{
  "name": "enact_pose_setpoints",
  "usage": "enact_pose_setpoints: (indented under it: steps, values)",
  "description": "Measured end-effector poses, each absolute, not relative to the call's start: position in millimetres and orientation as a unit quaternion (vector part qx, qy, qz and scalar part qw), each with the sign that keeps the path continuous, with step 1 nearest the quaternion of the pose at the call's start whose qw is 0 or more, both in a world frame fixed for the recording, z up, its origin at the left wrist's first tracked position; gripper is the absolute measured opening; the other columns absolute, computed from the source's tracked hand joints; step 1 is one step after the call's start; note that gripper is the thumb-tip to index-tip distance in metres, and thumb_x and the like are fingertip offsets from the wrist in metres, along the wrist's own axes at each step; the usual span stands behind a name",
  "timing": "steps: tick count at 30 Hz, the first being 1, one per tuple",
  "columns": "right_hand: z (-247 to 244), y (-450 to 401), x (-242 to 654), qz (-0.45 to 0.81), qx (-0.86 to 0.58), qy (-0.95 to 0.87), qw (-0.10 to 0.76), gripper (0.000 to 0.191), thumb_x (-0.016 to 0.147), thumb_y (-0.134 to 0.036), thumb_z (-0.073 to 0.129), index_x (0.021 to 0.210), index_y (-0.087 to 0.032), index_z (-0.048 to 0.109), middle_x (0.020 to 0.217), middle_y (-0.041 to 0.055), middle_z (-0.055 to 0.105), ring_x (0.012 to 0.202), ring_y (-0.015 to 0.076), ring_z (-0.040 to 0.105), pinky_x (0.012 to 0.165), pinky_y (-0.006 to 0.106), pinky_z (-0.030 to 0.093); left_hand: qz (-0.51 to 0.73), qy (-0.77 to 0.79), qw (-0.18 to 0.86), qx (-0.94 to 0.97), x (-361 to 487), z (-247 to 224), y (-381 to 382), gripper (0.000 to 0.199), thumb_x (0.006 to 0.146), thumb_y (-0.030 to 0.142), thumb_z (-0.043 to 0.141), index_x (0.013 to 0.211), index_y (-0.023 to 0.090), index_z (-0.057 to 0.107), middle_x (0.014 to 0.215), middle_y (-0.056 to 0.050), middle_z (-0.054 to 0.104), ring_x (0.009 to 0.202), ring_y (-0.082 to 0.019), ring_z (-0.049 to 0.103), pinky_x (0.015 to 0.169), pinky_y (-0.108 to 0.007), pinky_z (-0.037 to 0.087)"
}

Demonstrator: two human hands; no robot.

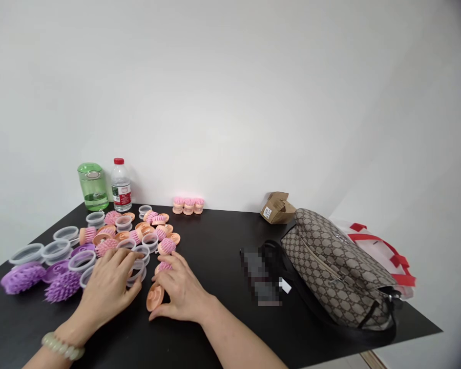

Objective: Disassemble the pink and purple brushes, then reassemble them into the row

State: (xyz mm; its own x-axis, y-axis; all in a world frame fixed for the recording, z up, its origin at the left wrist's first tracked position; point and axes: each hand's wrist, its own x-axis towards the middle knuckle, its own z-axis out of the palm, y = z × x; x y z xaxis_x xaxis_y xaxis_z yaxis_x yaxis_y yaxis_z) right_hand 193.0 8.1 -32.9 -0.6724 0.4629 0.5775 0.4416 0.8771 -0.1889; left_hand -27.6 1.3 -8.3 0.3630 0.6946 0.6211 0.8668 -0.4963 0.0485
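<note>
My left hand, with a beaded bracelet on its wrist, reaches over the loose parts. Its curved fingers and thumb close on a clear plastic ring, partly covered by the fingers. Beside it, my right hand holds a peach-coloured brush top between thumb and fingers, its hollow side showing. A pink bristle head lies partly hidden under the right fingers. Around both hands are more clear rings, peach tops and pink bristle heads.
Larger purple bristle heads lie at the left. A green water container and a bottle stand behind. Three pink brushes line the wall. A torn carton, a patterned bag and a blurred dark object lie right.
</note>
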Motion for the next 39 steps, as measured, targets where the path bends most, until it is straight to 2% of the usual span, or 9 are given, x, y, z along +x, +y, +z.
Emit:
enact_pose_setpoints:
  steps: [5,9,13,17,22,27,30,35,39]
  values:
    - [-33.6,11.1,194.7,0.005,-0.25,-0.924,0.289,0.042,0.075,-0.057,0.077,0.087,-0.018,0.068,0.107,0.0076,0.072,0.137,0.0294,0.042,0.116,0.047,0.031,-0.27,-0.462,0.133,-0.834,-28.0,-15.5,2.0,0.025,0.08,0.027,0.057,0.103,0.021,0.065,0.098,-0.008,0.065,0.097,-0.031,0.056,0.079,-0.042,0.045]
    - [-30.0,8.8,195.1,0.001,-0.273,-0.907,0.321,0.045,0.072,-0.057,0.079,0.093,-0.018,0.068,0.12,0.0125,0.065,0.136,0.0318,0.041,0.109,0.048,0.041,-0.274,-0.44,0.106,-0.849,-28.2,-20.4,3.7,0.029,0.079,0.027,0.063,0.108,0.024,0.064,0.103,-0.007,0.066,0.1,-0.03,0.057,0.081,-0.042,0.047]
    - [-17.9,2.7,196.4,0.023,-0.305,-0.887,0.345,0.064,0.061,-0.057,0.087,0.107,-0.018,0.066,0.129,0.016,0.058,0.129,0.034,0.045,0.105,0.051,0.045,-0.285,-0.437,0.081,-0.849,-25.2,-17.4,0.3,0.034,0.085,0.038,0.064,0.115,0.022,0.062,0.105,-0.009,0.068,0.1,-0.031,0.059,0.084,-0.044,0.048]
    - [-9.3,-1.1,199.1,0.066,-0.379,-0.868,0.314,0.084,0.044,-0.046,0.097,0.117,-0.021,0.063,0.128,0.0138,0.057,0.111,0.0332,0.053,0.092,0.051,0.053,-0.296,-0.459,0.041,-0.836,-20.0,-9.5,-7.3,0.033,0.091,0.043,0.06,0.114,0.02,0.061,0.105,-0.009,0.067,0.097,-0.028,0.061,0.083,-0.041,0.05]
    - [-18.4,0.4,200.4,0.111,-0.421,-0.852,0.29,0.098,0.045,-0.034,0.097,0.133,-0.024,0.055,0.12,0.0104,0.057,0.106,0.0334,0.055,0.085,0.053,0.057,-0.305,-0.529,0.018,-0.792,-18.0,-3.5,-12.1,0.029,0.101,0.04,0.042,0.101,0.019,0.062,0.097,-0.008,0.064,0.088,-0.025,0.063,0.074,-0.038,0.052]
    - [-35.4,4.3,198.2,0.165,-0.418,-0.827,0.338,0.092,0.061,-0.01,0.086,0.141,-0.032,0.047,0.123,0.0068,0.054,0.113,0.0294,0.056,0.097,0.051,0.054,-0.321,-0.542,0.003,-0.776,-16.4,-1.1,-15.6,0.028,0.101,0.037,0.04,0.099,0.019,0.061,0.095,-0.007,0.064,0.081,-0.022,0.064,0.067,-0.032,0.051]
    - [-39.4,4.9,195.7,0.192,-0.394,-0.82,0.367,0.09,0.066,-0.004,0.079,0.142,-0.035,0.044,0.131,0.0061,0.05,0.122,0.0288,0.055,0.101,0.05,0.052,-0.327,-0.539,0.007,-0.777,-15.3,-0.1,-17.3,0.027,0.101,0.037,0.041,0.098,0.019,0.062,0.094,-0.007,0.063,0.079,-0.022,0.063,0.068,-0.033,0.051]
    - [-35.3,3.4,197.4,0.162,-0.371,-0.823,0.399,0.08,0.067,-0.016,0.083,0.138,-0.031,0.05,0.131,0.0085,0.055,0.121,0.0313,0.055,0.096,0.048,0.056,-0.37,-0.535,0.026,-0.759,-16.2,0.4,-18.3,0.026,0.099,0.038,0.046,0.101,0.019,0.063,0.096,-0.008,0.063,0.086,-0.025,0.062,0.07,-0.036,0.052]
    - [-37.6,24.7,206.6,0.15,-0.407,-0.766,0.475,0.046,0.083,-0.031,0.068,0.127,-0.024,0.057,0.125,0.0111,0.06,0.107,0.0267,0.063,0.079,0.038,0.062,-0.418,-0.501,0.039,-0.757,-14.0,-0.6,-19.0,0.025,0.097,0.039,0.051,0.105,0.019,0.063,0.1,-0.01,0.064,0.09,-0.027,0.061,0.074,-0.039,0.052]
